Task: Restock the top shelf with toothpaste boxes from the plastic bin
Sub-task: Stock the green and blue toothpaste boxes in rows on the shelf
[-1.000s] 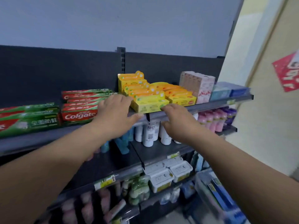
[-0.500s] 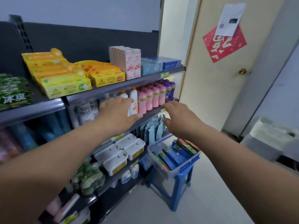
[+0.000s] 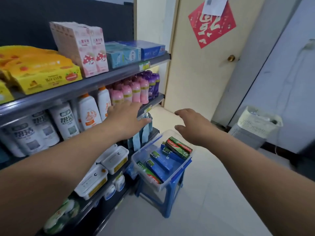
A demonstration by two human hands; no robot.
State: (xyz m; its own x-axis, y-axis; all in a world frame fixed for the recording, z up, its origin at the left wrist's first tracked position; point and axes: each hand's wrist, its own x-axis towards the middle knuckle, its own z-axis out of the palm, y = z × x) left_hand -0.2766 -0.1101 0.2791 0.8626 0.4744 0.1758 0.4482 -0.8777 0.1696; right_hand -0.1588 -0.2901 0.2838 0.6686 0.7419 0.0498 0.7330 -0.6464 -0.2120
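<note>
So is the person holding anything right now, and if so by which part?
Nothing is held. The left hand and the right hand are both empty, fingers loosely spread; the toothpaste boxes lie untouched in the plastic bin.

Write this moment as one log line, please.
step: pick not yet begun | left hand: open, empty | right hand: open, empty, near bin | boxes: in bin | bin: on stool

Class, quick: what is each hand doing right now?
Left hand: open, holding nothing.
Right hand: open, holding nothing, above the bin.
</note>
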